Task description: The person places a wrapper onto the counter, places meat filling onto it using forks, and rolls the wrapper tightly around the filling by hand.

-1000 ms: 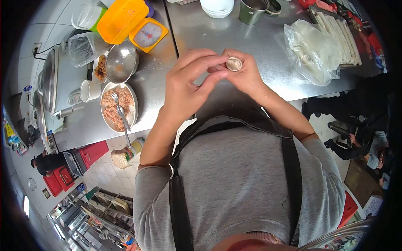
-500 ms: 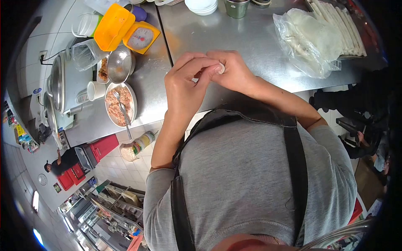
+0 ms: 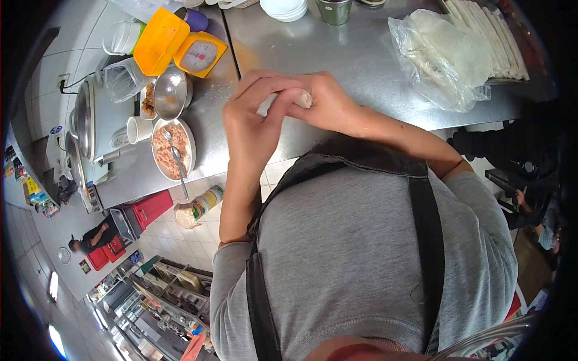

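Observation:
A small pale piece of dough (image 3: 306, 100) sits between my two hands above the metal table (image 3: 289, 51). My left hand (image 3: 254, 117) is bent round, its thumb and fingertips pinched at the dough's near side. From the other side my right hand (image 3: 332, 107) wraps its fingers about the same piece, covering most of it. To the left, a white oval dish (image 3: 191, 141) holds pinkish minced filling, with a fork (image 3: 176, 157) lying on it.
At the left are a metal bowl (image 3: 170, 96), white cup (image 3: 138, 129), yellow scale (image 3: 201, 55) and yellow container (image 3: 159, 42). White bowls (image 3: 285, 9) and a metal cup (image 3: 334, 11) stand at the back. Right: a plastic bag (image 3: 430, 66). A distant person (image 3: 96, 236) stands lower left.
The dough's open cup shape with filling, seen earlier, is now mostly covered by my fingers. Both hands have come closer together and shifted left in view. The camera view has shifted slightly.

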`<state>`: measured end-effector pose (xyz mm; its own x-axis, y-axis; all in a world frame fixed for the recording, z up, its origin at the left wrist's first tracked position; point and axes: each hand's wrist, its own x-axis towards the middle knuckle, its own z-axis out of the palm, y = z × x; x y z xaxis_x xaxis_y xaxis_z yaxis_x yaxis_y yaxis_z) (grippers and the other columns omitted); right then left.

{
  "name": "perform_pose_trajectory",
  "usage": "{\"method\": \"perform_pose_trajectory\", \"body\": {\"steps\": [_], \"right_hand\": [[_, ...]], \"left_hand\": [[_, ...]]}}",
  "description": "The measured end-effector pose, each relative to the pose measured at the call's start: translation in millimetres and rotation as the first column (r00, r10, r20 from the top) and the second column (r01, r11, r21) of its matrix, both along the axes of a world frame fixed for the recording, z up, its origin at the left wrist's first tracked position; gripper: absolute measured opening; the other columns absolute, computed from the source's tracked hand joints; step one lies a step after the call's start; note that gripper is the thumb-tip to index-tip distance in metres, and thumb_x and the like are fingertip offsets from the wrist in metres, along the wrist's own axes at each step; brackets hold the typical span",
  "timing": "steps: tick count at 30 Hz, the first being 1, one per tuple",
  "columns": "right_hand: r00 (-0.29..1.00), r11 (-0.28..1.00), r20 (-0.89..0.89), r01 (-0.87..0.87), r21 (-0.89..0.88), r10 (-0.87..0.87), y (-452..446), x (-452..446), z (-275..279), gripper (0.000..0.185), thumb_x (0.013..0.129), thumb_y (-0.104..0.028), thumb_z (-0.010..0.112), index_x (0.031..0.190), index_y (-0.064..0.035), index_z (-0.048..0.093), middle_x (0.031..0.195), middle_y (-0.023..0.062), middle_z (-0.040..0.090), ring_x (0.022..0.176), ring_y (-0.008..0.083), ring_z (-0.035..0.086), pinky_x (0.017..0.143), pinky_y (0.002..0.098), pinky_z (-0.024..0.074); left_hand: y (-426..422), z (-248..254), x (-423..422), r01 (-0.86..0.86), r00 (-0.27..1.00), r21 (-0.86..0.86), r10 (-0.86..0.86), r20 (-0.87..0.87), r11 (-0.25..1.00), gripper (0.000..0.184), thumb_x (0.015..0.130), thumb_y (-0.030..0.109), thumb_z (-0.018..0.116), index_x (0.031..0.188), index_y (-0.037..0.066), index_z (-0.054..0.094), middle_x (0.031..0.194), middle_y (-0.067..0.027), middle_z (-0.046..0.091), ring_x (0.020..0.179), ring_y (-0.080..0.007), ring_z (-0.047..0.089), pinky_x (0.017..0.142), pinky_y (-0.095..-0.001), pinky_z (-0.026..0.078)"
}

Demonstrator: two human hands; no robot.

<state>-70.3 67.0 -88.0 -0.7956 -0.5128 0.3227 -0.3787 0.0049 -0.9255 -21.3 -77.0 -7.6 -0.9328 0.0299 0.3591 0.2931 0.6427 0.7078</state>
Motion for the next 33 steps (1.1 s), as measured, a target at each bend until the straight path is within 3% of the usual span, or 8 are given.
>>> {"method": "perform_pose_trajectory", "body": {"steps": [1, 4, 7, 10, 13, 22, 25, 33], "right_hand": [[1.000, 1.000, 0.003, 0.011, 0.003, -0.011, 2, -1, 3, 0.026, 0.084, -0.025, 0.080, 0.100, -0.0062, 0.072, 0.086, 0.0174, 0.072, 0.080, 0.0385, 0.070, 0.071, 0.0413, 0.0545], [0.992, 0.989, 0.126, -0.030, 0.145, 0.012, 9, -5, 9, 0.026, 0.085, -0.026, 0.081, 0.093, -0.0050, 0.069, 0.079, 0.0174, 0.069, 0.071, 0.0355, 0.067, 0.066, 0.0405, 0.0521], [0.997, 1.000, 0.073, -0.011, 0.016, 0.010, 6, -4, 2, 0.027, 0.085, -0.025, 0.081, 0.089, -0.0038, 0.066, 0.074, 0.0175, 0.065, 0.065, 0.0330, 0.064, 0.062, 0.0401, 0.0499], [0.994, 1.000, 0.103, -0.028, 0.000, 0.027, 6, -4, 4, 0.023, 0.084, -0.021, 0.080, 0.090, -0.0038, 0.066, 0.076, 0.0181, 0.066, 0.067, 0.0341, 0.065, 0.064, 0.0400, 0.0506], [0.995, 0.999, 0.092, -0.030, -0.018, 0.032, 7, -4, 5, 0.016, 0.082, -0.006, 0.074, 0.089, -0.0005, 0.060, 0.071, 0.0110, 0.055, 0.071, 0.0111, 0.046, 0.064, 0.0324, 0.0473], [0.995, 1.000, 0.095, -0.011, -0.008, 0.011, 3, -4, 2, 0.015, 0.082, -0.004, 0.072, 0.084, -0.0019, 0.057, 0.071, 0.0097, 0.056, 0.073, 0.0083, 0.047, 0.064, 0.0314, 0.0472], [0.993, 0.999, 0.109, -0.040, 0.017, 0.038, 6, -4, 5, 0.016, 0.080, -0.011, 0.077, 0.091, -0.0038, 0.066, 0.082, 0.0182, 0.069, 0.082, 0.0425, 0.068, 0.069, 0.0424, 0.0530], [0.999, 1.000, 0.048, -0.017, -0.005, 0.017, -1, -2, -6, 0.017, 0.081, -0.013, 0.077, 0.091, -0.0050, 0.067, 0.083, 0.0181, 0.069, 0.081, 0.0429, 0.067, 0.068, 0.0432, 0.0527]], "left_hand": [[-3, -4, 0, -0.001, 0.994, 0.008, 0.002, -0.108, 1.000, 0.013, 0.080, -0.001, 0.080, 0.092, 0.002, 0.078, 0.088, -0.0080, 0.069, 0.079, -0.0172, 0.066, 0.068, -0.0294, 0.053], [-9, -4, 12, -0.059, 0.997, -0.006, 0.058, -0.040, 0.998, 0.016, 0.079, -0.001, 0.081, 0.094, 0.004, 0.079, 0.089, -0.0074, 0.069, 0.083, -0.0184, 0.065, 0.071, -0.0302, 0.052], [0, -13, 16, -0.076, 0.995, -0.024, 0.074, -0.063, 0.997, 0.017, 0.078, -0.001, 0.081, 0.094, 0.005, 0.079, 0.090, -0.0067, 0.069, 0.081, -0.0192, 0.065, 0.071, -0.0301, 0.052], [8, -20, 17, -0.107, 0.990, -0.014, 0.105, -0.092, 0.994, 0.017, 0.078, -0.002, 0.081, 0.094, 0.006, 0.079, 0.092, -0.0066, 0.070, 0.081, -0.0200, 0.065, 0.070, -0.0308, 0.052], [10, -27, 15, -0.075, 0.990, -0.008, 0.074, -0.120, 0.997, 0.020, 0.078, -0.003, 0.080, 0.095, 0.006, 0.079, 0.093, -0.0069, 0.071, 0.082, -0.0213, 0.065, 0.070, -0.0321, 0.052], [14, -18, 10, -0.011, 0.984, -0.141, -0.015, -0.180, 0.990, 0.018, 0.075, 0.000, 0.082, 0.091, 0.005, 0.076, 0.094, -0.0072, 0.070, 0.081, -0.0246, 0.065, 0.070, -0.0353, 0.052], [14, -17, 10, -0.023, 0.985, -0.198, -0.012, -0.170, 0.980, 0.017, 0.074, 0.000, 0.082, 0.088, 0.005, 0.075, 0.092, -0.0064, 0.070, 0.079, -0.0250, 0.065, 0.069, -0.0357, 0.052], [17, -4, 5, -0.017, 0.999, -0.234, 0.010, -0.031, 0.972, 0.015, 0.074, 0.001, 0.079, 0.086, 0.008, 0.074, 0.088, -0.0053, 0.068, 0.077, -0.0253, 0.063, 0.068, -0.0363, 0.052]]}}
